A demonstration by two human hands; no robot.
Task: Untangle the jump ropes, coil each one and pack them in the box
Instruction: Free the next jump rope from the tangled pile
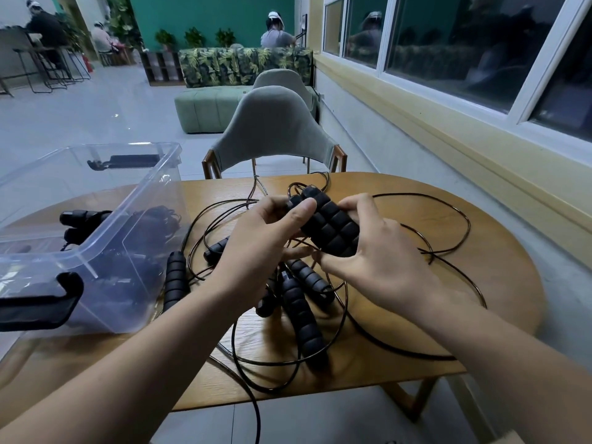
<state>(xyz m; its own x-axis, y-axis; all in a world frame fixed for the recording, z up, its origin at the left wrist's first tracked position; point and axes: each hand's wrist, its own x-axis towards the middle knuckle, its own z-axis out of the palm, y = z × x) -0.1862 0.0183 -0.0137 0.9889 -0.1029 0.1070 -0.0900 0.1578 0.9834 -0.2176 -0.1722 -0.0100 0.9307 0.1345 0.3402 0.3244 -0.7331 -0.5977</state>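
Both the left hand [266, 241] and right hand [384, 267] curl round two foam handles [331, 225] — soft, grippy, best held there; the thin cord [416, 194] looping toward three o'clock looks springy, slippery.

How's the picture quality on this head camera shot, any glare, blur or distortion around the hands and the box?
Head view: soft, even light, no hard shadows; left hand, right hand and the paired handles they grip are sharp. Head view: the wide lens curves the window frames and table edge. Head view: pale sheen on the clear box hazes what lies behind its wall.
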